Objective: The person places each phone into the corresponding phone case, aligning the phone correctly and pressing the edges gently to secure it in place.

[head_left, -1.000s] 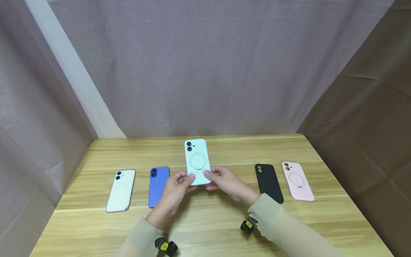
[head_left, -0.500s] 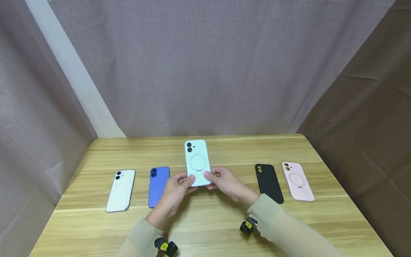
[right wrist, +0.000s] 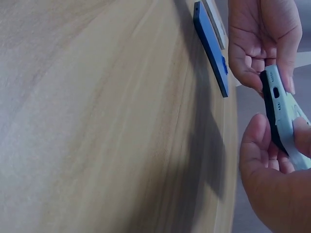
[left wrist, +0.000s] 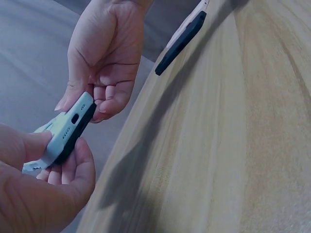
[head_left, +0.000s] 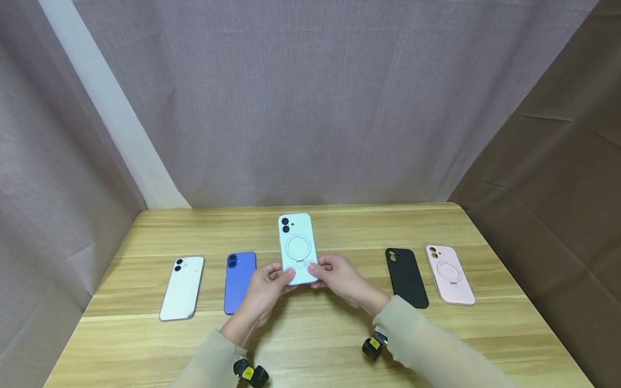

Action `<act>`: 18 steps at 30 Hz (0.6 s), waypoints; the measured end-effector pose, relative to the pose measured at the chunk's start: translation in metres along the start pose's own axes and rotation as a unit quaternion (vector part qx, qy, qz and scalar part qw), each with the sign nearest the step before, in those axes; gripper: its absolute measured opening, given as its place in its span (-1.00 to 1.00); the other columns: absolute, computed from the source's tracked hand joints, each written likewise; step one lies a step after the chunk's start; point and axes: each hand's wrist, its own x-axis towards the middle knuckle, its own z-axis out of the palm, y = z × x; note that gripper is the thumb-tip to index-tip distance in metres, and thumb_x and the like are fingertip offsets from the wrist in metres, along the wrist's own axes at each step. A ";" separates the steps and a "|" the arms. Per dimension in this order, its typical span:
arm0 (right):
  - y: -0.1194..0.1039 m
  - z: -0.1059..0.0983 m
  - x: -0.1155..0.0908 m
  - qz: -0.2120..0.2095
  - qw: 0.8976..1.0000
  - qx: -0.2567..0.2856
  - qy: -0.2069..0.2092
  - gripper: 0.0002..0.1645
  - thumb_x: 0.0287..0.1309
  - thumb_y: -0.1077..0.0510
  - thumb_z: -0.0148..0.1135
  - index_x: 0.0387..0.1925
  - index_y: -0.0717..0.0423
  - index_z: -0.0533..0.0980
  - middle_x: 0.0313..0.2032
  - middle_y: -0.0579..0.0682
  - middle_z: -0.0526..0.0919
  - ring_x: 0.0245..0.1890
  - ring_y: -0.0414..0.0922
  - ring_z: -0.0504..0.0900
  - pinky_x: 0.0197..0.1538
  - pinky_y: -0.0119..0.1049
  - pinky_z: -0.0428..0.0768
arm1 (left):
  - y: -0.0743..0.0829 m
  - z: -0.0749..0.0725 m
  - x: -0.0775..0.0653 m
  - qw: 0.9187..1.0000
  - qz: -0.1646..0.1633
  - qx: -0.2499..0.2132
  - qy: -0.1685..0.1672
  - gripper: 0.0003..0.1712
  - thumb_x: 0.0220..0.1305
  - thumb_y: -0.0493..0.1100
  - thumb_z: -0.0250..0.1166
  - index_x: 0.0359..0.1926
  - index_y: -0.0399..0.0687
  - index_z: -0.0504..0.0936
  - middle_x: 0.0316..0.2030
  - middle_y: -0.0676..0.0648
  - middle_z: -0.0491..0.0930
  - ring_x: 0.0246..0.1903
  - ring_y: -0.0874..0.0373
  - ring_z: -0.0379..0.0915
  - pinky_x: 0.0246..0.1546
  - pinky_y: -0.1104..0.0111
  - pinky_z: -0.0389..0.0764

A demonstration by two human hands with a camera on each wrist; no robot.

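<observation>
A phone in a pale mint case (head_left: 297, 248) is held up over the middle of the table, its back with camera holes and a ring facing the head camera. My left hand (head_left: 264, 288) pinches its lower left corner, thumb on the back and fingers beneath. The lower right corner is gripped the same way by my right hand (head_left: 342, 280). In the left wrist view the bottom edge of the mint case (left wrist: 73, 119) shows its port opening, with a dark layer against its front side. The right wrist view shows this dark layer (right wrist: 271, 109) too.
On the wooden table (head_left: 310, 345), a white phone (head_left: 182, 288) and a blue phone (head_left: 240, 280) lie to the left. A black phone case (head_left: 406, 276) and a pink phone case (head_left: 450, 275) with a ring lie to the right. Grey curtain (head_left: 310, 108) hangs behind.
Both hands and the mint-cased phone have come slightly lower in the head view, towards me. The grip looks the same, and the things on the table have stayed put.
</observation>
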 end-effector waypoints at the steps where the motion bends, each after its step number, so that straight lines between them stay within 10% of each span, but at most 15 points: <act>1: 0.000 0.000 0.000 0.002 1.000 -0.003 -0.003 -0.68 0.33 0.18 0.16 -0.09 0.42 0.48 -0.25 0.17 0.64 -0.30 0.00 0.65 -0.13 -0.21 0.66 | 0.000 0.000 0.000 1.000 0.000 0.000 0.002 -0.62 0.30 -0.35 0.24 0.05 -0.54 0.42 -0.13 -0.34 0.57 -0.18 -0.03 0.62 -0.07 0.26 0.61; 18: 0.003 0.007 -0.003 0.020 0.999 0.026 -0.005 -0.73 0.35 0.23 0.11 -0.25 0.46 0.48 -0.38 0.21 0.64 -0.35 0.03 0.68 -0.11 -0.09 0.66 | -0.003 -0.002 0.002 1.000 -0.008 -0.022 0.013 -0.58 0.32 -0.34 0.22 0.11 -0.52 0.38 -0.05 -0.38 0.56 -0.11 -0.04 0.59 -0.03 0.26 0.59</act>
